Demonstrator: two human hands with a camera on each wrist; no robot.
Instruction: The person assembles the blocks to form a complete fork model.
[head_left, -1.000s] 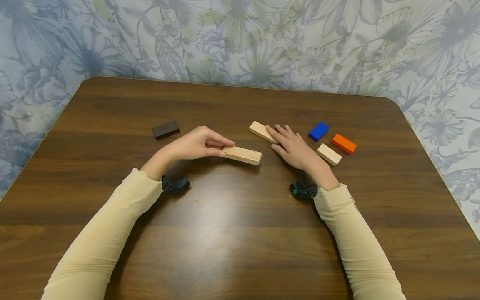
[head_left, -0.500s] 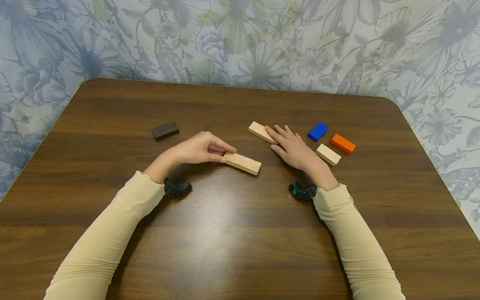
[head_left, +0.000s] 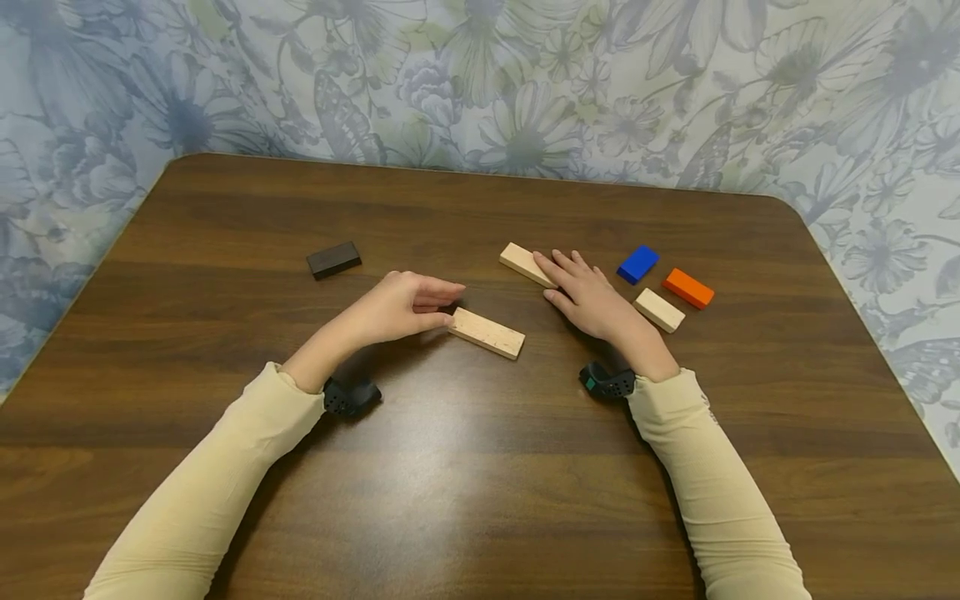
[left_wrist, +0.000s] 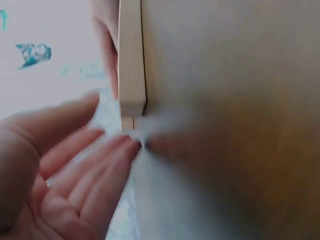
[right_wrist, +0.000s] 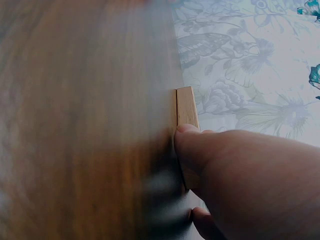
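Observation:
On the table a pale wooden block (head_left: 487, 333) lies flat, angled in front of the chest. My left hand (head_left: 401, 308) is at its left end, thumb tip right by the block's end and the other fingers apart from it. The left wrist view shows a gap between the open fingers (left_wrist: 75, 190) and the block's end (left_wrist: 132, 90). My right hand (head_left: 592, 300) lies with fingers spread over the near end of a second pale block (head_left: 525, 262), its far end showing. In the right wrist view the thumb (right_wrist: 187, 140) touches that block's side.
A black block (head_left: 333, 260) lies on the left of the brown table (head_left: 420, 467). Right of my right hand are a blue block (head_left: 638, 264), an orange block (head_left: 688, 287) and a short pale block (head_left: 659, 310). Floral wallpaper (head_left: 480, 83) backs the table's far edge.
My left hand has brought the front pale block nearer and lower, set it flat on the table, and its fingers have come off it. The right hand stays in place.

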